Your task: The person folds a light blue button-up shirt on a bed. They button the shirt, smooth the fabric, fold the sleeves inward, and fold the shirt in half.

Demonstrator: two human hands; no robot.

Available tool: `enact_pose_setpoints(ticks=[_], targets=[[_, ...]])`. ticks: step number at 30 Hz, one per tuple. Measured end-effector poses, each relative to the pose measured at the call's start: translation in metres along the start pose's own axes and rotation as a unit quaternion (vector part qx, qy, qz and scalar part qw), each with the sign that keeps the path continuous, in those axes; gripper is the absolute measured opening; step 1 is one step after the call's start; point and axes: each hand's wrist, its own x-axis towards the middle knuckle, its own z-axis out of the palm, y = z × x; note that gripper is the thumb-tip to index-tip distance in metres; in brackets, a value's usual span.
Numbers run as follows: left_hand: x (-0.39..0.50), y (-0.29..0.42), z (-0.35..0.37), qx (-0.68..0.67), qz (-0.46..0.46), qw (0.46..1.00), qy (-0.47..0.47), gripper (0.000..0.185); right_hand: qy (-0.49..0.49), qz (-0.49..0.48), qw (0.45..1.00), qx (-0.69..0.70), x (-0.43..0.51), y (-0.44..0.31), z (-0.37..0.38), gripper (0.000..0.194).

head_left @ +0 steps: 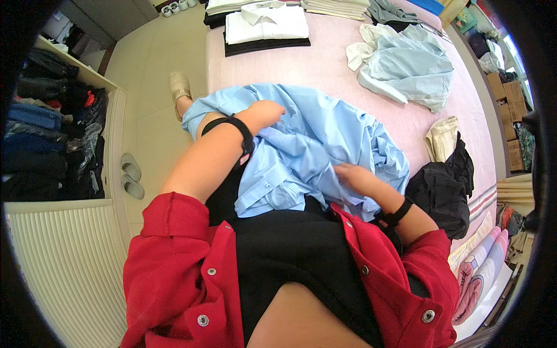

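A light blue button shirt lies crumpled across my lap and over the bed's near edge. Curled over its upper left part is my left hand, its fingertips mostly hidden, so its hold on the cloth is unclear. My right hand, slightly blurred, pinches a fold of the same shirt lower and to the right. Folds run out from those fingers. A buttoned strip of the shirt lies near my waist.
A folded white shirt rests on black folded cloth on the pink bed. Pale blue and black garments lie loose at right. Left are an open wardrobe and grey slippers on the floor.
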Motion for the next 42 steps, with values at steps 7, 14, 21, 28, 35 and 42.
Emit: enact_pose_setpoints(ticks=[7, 14, 21, 28, 35, 42], targets=[[0.017, -0.003, 0.022, 0.062, -0.015, 0.996, -0.064, 0.025, 0.023, -0.127, 0.990, 0.061, 0.010, -0.028, 0.028, 0.046], [-0.003, -0.016, -0.032, -0.049, 0.041, 0.907, 0.417, 0.016, 0.227, 0.086, 0.966, -0.088, 0.005, 0.000, 0.029, 0.059], [-0.075, -0.048, -0.124, -0.381, 0.056, 0.804, 0.452, 0.009, 0.250, 0.132, 0.951, -0.125, 0.037, 0.026, -0.012, 0.019], [-0.144, -0.063, -0.185, -0.336, 0.026, 0.825, 0.454, 0.010, 0.471, 0.048, 0.847, 0.242, 0.025, 0.012, -0.165, 0.009], [-0.179, -0.035, -0.232, -0.230, -0.003, 0.877, 0.423, 0.021, 0.468, -0.018, 0.855, -0.222, -0.016, -0.059, -0.315, 0.026], [-0.225, -0.011, -0.321, -0.402, 0.016, 0.765, 0.502, 0.033, 0.299, -0.136, 0.934, 0.137, -0.052, -0.129, -0.394, 0.026]])
